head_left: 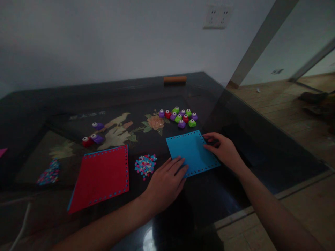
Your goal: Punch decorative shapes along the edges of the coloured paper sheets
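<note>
A blue sheet [193, 151] with small holes punched along its edges lies on the dark glossy table. My left hand [167, 179] rests palm down at its lower left, the fingertips over the sheet and fairly close together. At the sheet's right edge is my right hand [220, 148], its thumb and fingers curved with a gap between them. A pile of small pink, white and blue punched pieces [145, 165] lies left of my left hand. Farther left, a red sheet [104, 174] with punched edges lies over a blue one that peeks out.
Several purple, green and red punches [185, 118] stand behind the blue sheet. Behind the red sheet are a red punch [87, 141] and two purple ones [98, 126]. An orange-brown roll [175, 80] lies near the wall. More pieces [49, 172] lie at the left.
</note>
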Available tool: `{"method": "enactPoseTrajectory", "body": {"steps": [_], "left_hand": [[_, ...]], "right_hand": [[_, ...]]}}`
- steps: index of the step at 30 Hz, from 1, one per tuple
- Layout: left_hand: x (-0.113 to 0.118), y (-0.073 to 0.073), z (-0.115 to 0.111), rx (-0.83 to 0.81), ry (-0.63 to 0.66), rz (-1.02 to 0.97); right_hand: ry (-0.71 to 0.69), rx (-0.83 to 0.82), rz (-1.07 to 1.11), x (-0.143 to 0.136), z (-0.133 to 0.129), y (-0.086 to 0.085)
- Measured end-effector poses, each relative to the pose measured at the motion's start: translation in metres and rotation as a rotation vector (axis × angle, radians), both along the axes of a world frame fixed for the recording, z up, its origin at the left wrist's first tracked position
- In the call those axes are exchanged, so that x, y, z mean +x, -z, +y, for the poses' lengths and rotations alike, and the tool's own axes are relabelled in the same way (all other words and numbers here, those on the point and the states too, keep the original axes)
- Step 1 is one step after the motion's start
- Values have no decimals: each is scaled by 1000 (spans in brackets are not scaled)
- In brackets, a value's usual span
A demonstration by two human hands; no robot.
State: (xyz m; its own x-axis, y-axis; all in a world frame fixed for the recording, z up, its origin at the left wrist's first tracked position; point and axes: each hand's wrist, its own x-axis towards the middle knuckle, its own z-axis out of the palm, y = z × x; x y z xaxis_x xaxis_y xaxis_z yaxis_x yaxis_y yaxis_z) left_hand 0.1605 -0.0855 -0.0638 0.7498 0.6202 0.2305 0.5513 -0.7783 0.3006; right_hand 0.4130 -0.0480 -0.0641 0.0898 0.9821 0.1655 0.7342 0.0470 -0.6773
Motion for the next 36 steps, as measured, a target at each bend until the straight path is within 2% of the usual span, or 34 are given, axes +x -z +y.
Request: {"method": "enactPoseTrajectory", "body": {"steps": [27,36], "left_hand": [[-2,-1,1,51,3,20],[-14,-19,12,107,6,-31]], "right_hand": [[-4,-10,32,1,1,1],[24,-12,38,1,3,-2]]}}
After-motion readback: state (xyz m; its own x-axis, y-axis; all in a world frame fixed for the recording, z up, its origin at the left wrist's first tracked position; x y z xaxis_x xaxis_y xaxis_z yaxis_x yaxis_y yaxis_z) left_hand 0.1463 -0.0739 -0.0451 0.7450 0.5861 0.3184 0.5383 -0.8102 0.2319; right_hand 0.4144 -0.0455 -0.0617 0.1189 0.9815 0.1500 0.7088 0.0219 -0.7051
